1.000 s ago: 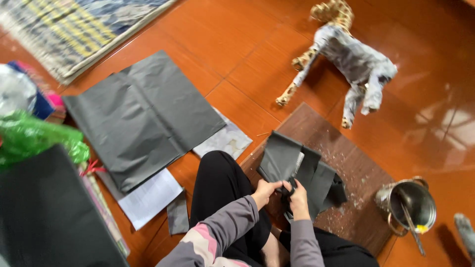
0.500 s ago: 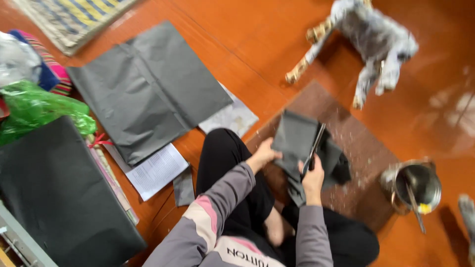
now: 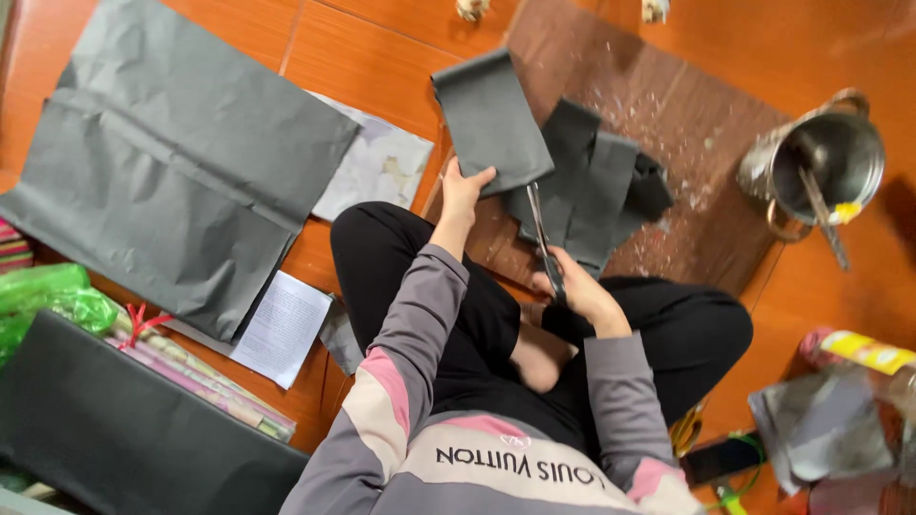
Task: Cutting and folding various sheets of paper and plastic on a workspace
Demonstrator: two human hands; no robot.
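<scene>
I sit cross-legged on an orange tiled floor. My left hand [image 3: 465,191] pinches the near edge of a dark grey paper strip [image 3: 491,119] and holds it up. My right hand [image 3: 572,286] grips a pair of scissors [image 3: 540,229] whose blades point up into the lower edge of that strip. Several cut grey paper pieces [image 3: 601,191] lie heaped on a brown board [image 3: 668,105] just beyond my hands.
A large grey paper sheet [image 3: 181,162] lies spread at the left, with white sheets [image 3: 281,329] beside it. A metal pot [image 3: 825,157] with a tool in it stands at the right. Green plastic [image 3: 43,296], paper rolls [image 3: 191,367] and a black sheet [image 3: 124,429] lie at lower left.
The view has swung down and closer to my lap. My left hand has lifted the grey strip away from the heap, and the scissors now point into its lower edge.
</scene>
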